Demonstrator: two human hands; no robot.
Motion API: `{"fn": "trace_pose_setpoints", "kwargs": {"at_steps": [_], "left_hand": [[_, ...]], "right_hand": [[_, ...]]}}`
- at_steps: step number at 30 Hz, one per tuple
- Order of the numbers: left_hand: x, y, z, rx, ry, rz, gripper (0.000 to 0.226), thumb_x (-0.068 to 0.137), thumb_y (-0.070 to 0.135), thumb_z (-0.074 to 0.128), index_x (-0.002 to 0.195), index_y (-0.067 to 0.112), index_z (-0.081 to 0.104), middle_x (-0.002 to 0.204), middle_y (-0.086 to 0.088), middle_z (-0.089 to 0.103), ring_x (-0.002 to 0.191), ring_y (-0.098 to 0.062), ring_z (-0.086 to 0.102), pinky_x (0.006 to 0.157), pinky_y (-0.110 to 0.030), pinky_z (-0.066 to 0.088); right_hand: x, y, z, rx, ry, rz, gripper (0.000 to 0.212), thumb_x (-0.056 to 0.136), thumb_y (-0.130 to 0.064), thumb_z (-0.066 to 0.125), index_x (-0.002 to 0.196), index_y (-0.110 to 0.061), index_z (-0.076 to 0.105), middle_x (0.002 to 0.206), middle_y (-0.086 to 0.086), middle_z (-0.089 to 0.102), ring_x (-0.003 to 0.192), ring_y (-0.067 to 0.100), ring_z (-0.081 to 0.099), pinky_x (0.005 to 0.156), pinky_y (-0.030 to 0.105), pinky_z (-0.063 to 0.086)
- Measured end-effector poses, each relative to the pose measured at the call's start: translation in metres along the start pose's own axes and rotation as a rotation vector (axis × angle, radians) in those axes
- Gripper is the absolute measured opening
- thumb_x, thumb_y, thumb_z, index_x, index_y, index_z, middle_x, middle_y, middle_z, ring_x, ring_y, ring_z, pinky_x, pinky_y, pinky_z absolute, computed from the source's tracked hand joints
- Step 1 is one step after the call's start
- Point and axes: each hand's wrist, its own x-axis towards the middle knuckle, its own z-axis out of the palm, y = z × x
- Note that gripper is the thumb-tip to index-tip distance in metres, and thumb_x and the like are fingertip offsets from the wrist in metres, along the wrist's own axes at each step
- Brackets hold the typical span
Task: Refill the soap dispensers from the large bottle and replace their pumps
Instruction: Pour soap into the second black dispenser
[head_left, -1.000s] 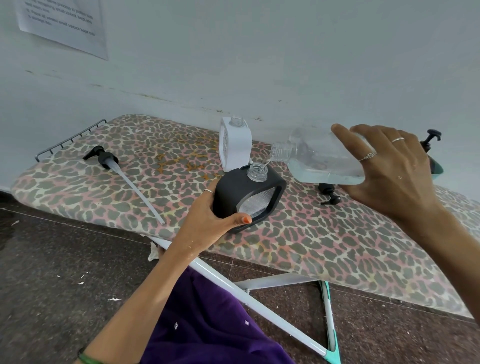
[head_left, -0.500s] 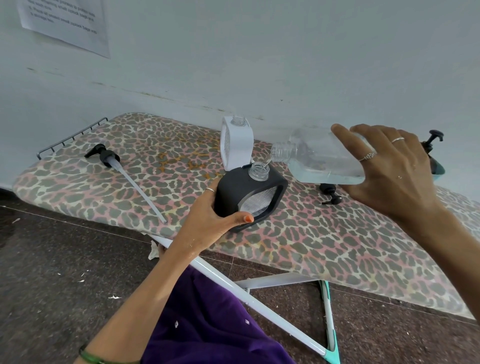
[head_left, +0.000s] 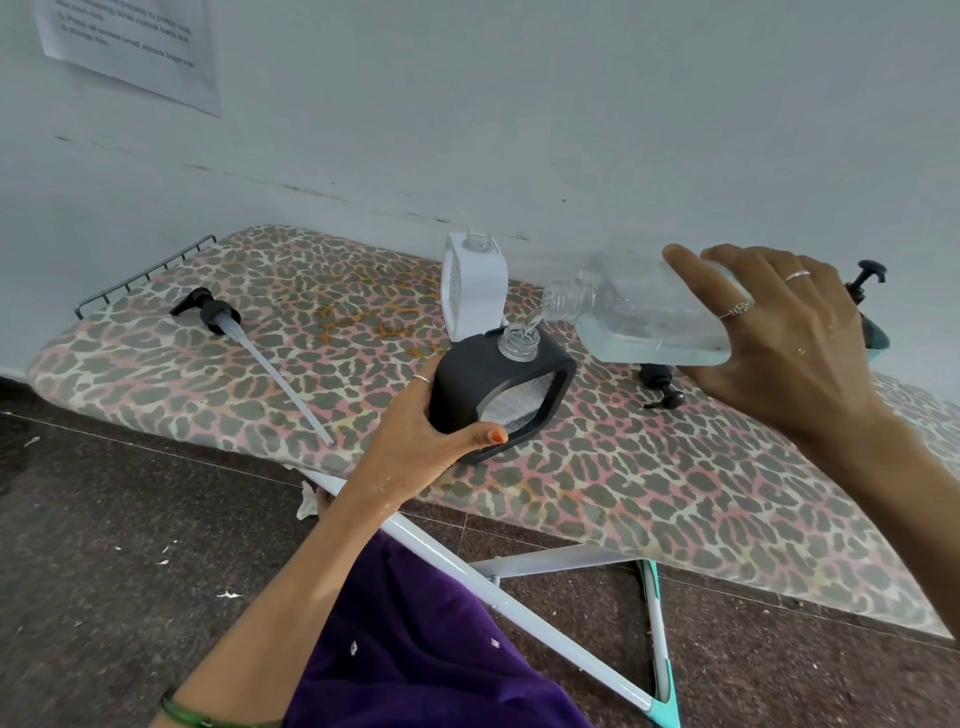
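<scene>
The right hand (head_left: 779, 338) tips the big bottle (head_left: 639, 322) into the black dispenser (head_left: 467, 384) held by the left hand (head_left: 415, 436) (white dispenser (head_left: 475, 291) and pumps (head_left: 213, 312) wait).

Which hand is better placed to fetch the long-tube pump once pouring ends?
Left, probably. The left hand grips the black dispenser on the side nearer the long-tube pump. The right hand holds the tilted large bottle, farther away.
</scene>
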Motion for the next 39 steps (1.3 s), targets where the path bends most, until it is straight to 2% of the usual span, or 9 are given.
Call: {"fn": "trace_pose_setpoints", "kwargs": {"at_steps": [7,19,23,28,31,36,39], "left_hand": [[0.0,-0.0014,-0.0004,-0.012,0.006,0.004,0.079,0.046,0.068,0.082,0.115,0.045,0.051,0.116,0.017,0.066,0.113,-0.005,0.061,0.098,-0.037,0.051],[0.0001,-0.0009,0.0,0.01,0.009,0.003,0.081,0.042,0.073,0.079,0.113,0.045,0.05,0.111,0.024,0.066,0.111,0.002,0.06,0.093,-0.024,0.051],[-0.0004,-0.001,-0.0008,0.013,0.007,0.0,0.081,0.043,0.072,0.079,0.113,0.044,0.05,0.112,0.022,0.065,0.111,0.002,0.06,0.093,-0.024,0.051],[-0.0028,0.0032,0.0013,0.021,0.016,0.001,0.06,0.054,0.055,0.077,0.105,0.045,0.047,0.098,0.03,0.065,0.097,0.017,0.058,0.089,-0.017,0.052],[-0.0031,0.0047,0.0006,0.03,0.016,0.009,0.074,0.044,0.072,0.077,0.107,0.048,0.047,0.1,0.04,0.062,0.102,0.016,0.057,0.082,-0.007,0.048],[-0.0018,0.0027,0.0,0.03,0.017,0.009,0.076,0.043,0.074,0.077,0.108,0.049,0.047,0.102,0.039,0.062,0.105,0.012,0.058,0.087,-0.012,0.049],[-0.0015,0.0023,0.0003,0.029,0.019,-0.001,0.068,0.049,0.064,0.082,0.106,0.046,0.049,0.102,0.03,0.065,0.102,0.013,0.058,0.093,-0.02,0.051]], "right_hand": [[-0.001,0.0022,0.0018,-0.026,0.034,-0.008,0.071,0.071,-0.026,0.078,0.135,-0.017,0.047,0.114,0.018,0.063,0.099,0.04,0.061,0.08,0.049,0.044],[-0.0036,0.0022,0.0027,-0.015,0.017,-0.01,0.069,0.074,-0.028,0.077,0.135,-0.017,0.047,0.115,0.019,0.062,0.101,0.041,0.061,0.08,0.05,0.044],[-0.0034,0.0025,0.0025,-0.018,0.017,-0.012,0.069,0.073,-0.028,0.077,0.135,-0.017,0.048,0.114,0.019,0.063,0.101,0.041,0.061,0.08,0.05,0.045],[-0.0028,0.0018,0.0018,-0.017,0.017,-0.015,0.069,0.073,-0.025,0.076,0.135,-0.017,0.047,0.115,0.019,0.062,0.1,0.042,0.06,0.08,0.051,0.044],[-0.0015,0.0012,0.002,-0.017,0.019,-0.018,0.069,0.074,-0.026,0.076,0.136,-0.017,0.047,0.115,0.019,0.062,0.1,0.041,0.06,0.08,0.051,0.044],[-0.0007,0.0015,0.0019,-0.011,0.011,-0.014,0.068,0.075,-0.028,0.074,0.136,-0.017,0.046,0.116,0.019,0.062,0.101,0.042,0.06,0.08,0.051,0.044],[0.0,0.0013,0.002,-0.013,0.014,-0.016,0.068,0.075,-0.028,0.074,0.136,-0.017,0.046,0.115,0.019,0.062,0.1,0.042,0.06,0.079,0.051,0.045]]}}
